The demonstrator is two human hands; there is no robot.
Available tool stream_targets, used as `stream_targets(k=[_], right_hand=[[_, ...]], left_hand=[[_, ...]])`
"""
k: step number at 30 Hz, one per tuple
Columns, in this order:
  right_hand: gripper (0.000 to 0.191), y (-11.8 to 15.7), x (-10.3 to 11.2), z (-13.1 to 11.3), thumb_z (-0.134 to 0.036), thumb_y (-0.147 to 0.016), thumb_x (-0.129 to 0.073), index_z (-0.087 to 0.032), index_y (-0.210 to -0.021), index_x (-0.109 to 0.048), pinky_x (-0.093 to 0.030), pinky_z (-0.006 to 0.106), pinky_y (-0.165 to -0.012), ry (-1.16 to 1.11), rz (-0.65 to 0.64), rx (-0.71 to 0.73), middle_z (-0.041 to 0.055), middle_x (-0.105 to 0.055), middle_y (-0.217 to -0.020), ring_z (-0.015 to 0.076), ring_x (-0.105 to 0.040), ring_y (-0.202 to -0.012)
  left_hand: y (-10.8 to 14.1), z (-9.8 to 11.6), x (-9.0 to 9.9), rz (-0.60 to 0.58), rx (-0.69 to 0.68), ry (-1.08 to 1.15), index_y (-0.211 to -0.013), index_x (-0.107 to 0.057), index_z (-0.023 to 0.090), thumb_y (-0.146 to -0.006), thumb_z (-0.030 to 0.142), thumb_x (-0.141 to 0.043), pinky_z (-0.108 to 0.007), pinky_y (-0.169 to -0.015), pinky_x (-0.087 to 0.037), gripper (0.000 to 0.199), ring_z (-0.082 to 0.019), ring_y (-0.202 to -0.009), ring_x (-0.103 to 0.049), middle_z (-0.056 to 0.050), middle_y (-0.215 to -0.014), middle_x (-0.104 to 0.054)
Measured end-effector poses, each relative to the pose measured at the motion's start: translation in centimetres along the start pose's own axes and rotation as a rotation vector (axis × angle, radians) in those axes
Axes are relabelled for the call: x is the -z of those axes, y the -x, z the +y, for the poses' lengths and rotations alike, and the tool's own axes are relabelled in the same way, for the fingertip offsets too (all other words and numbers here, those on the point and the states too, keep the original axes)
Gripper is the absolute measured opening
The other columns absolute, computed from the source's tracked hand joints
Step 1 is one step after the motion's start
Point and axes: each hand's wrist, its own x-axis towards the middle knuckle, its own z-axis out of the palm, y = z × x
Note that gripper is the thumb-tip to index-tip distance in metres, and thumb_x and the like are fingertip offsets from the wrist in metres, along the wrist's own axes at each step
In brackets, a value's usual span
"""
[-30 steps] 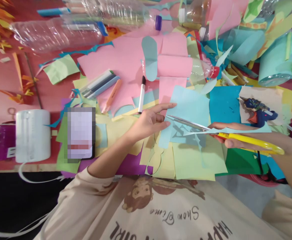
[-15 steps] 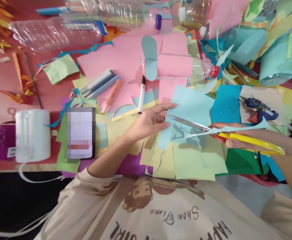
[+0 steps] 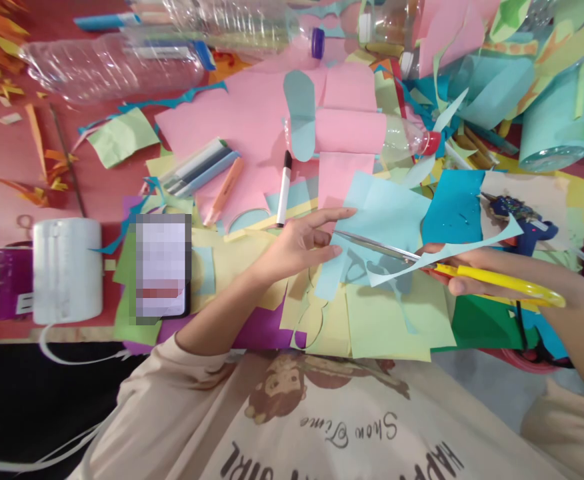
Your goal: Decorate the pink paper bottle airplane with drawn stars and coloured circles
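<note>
In the head view my right hand grips yellow-handled scissors, their blades pointing left along the lower edge of a light blue sheet of paper. Across the scissors lies a thin, jagged, curved offcut of light blue paper. My left hand holds the left edge of the light blue sheet, with thumb and forefinger near the blade tips. Part of my right hand's fingers is hidden behind the offcut and scissors. Beneath are pale green paper and yellow paper.
A clear bottle wrapped in pink paper lies beyond my hands. Markers and a black-capped pen rest to the left, near a phone and a white device. More plastic bottles line the back.
The offcut's right end has swung up and leftward, and its left end has dipped a little. The scissors have shifted slightly left. My left hand has barely moved.
</note>
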Motion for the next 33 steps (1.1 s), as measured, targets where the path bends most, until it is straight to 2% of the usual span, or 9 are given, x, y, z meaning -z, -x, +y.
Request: stream_targets(k=[4,7,12,16,23,26,29,33], right_hand=[[0.046,-0.1,0.1,-0.7,-0.06,-0.081,-0.053,-0.021,-0.103,-0.061,-0.049,0.038,-0.092,0.012,-0.065,0.102,0.0073,-0.06,-0.099,0.0265,-0.058,-0.101],[0.038,-0.2,0.1,-0.3,-0.055,-0.085,-0.053,-0.023,-0.105,-0.059,-0.045,0.035,-0.098,-0.017,-0.109,0.155,0.0051,-0.059,-0.102,0.0233,-0.057,-0.103],[0.051,-0.7,0.1,1.0,-0.056,-0.084,-0.057,-0.024,-0.123,-0.057,-0.042,0.034,-0.1,-0.068,-0.13,0.182,0.0066,-0.058,-0.11,0.0246,-0.055,-0.113],[0.055,-0.7,0.2,1.2,-0.059,-0.082,-0.059,-0.023,-0.124,-0.059,-0.044,0.033,-0.095,-0.041,-0.12,0.154,0.007,-0.06,-0.111,0.026,-0.056,-0.111],[0.055,-1.0,0.3,1.0,-0.061,-0.079,-0.06,-0.02,-0.116,-0.063,-0.047,0.028,-0.082,-0.003,-0.102,0.158,0.0077,-0.063,-0.107,0.0226,-0.059,-0.096],[0.053,-1.3,0.3,1.5,-0.06,-0.077,-0.063,-0.021,-0.113,-0.064,-0.048,0.028,-0.083,-0.007,-0.103,0.139,0.0076,-0.063,-0.107,0.0232,-0.059,-0.097],[0.056,-1.3,0.2,2.4,-0.059,-0.074,-0.067,-0.019,-0.113,-0.063,-0.049,0.03,-0.085,-0.058,-0.088,0.138,0.0086,-0.061,-0.107,0.0228,-0.059,-0.097],[0.056,-0.5,-0.1,3.6,-0.058,-0.074,-0.068,-0.021,-0.116,-0.061,-0.051,0.032,-0.082,-0.11,0.008,0.032,0.0092,-0.061,-0.108,0.0239,-0.058,-0.098]], left_hand=[[0.0,-0.1,0.0,0.001,0.003,0.012,-0.128,-0.059,0.023,-0.078,0.021,-0.068,-0.022,-0.057,-0.044,0.051,-0.004,-0.056,-0.044,-0.004,-0.096,-0.067],[0.0,-0.1,0.0,0.009,0.001,0.022,-0.127,-0.059,0.024,-0.078,0.021,-0.068,-0.023,-0.059,-0.045,0.05,-0.004,-0.056,-0.043,-0.004,-0.097,-0.067],[0.0,-0.2,0.0,0.005,-0.005,0.022,-0.127,-0.059,0.023,-0.077,0.021,-0.069,-0.023,-0.059,-0.045,0.051,-0.005,-0.057,-0.045,-0.004,-0.095,-0.067],[0.0,-0.2,0.1,0.006,-0.004,0.008,-0.127,-0.059,0.024,-0.077,0.021,-0.068,-0.024,-0.06,-0.046,0.051,-0.004,-0.054,-0.039,-0.003,-0.092,-0.067],[-0.1,-0.2,0.0,0.015,-0.008,0.011,-0.126,-0.06,0.025,-0.075,0.022,-0.07,-0.026,-0.063,-0.05,0.052,-0.005,-0.055,-0.04,-0.002,-0.092,-0.068],[-0.1,-0.2,0.0,0.019,0.002,0.008,-0.127,-0.06,0.025,-0.075,0.022,-0.07,-0.025,-0.06,-0.049,0.053,-0.006,-0.055,-0.039,-0.003,-0.092,-0.069],[-0.2,-0.2,0.0,0.017,0.004,0.01,-0.126,-0.06,0.025,-0.075,0.02,-0.07,-0.023,-0.056,-0.045,0.052,-0.005,-0.055,-0.038,-0.003,-0.096,-0.068],[-0.2,-0.3,0.1,0.051,0.003,0.049,-0.126,-0.06,0.028,-0.075,0.019,-0.068,-0.021,-0.052,-0.039,0.052,-0.004,-0.059,-0.046,-0.004,-0.111,-0.065]])
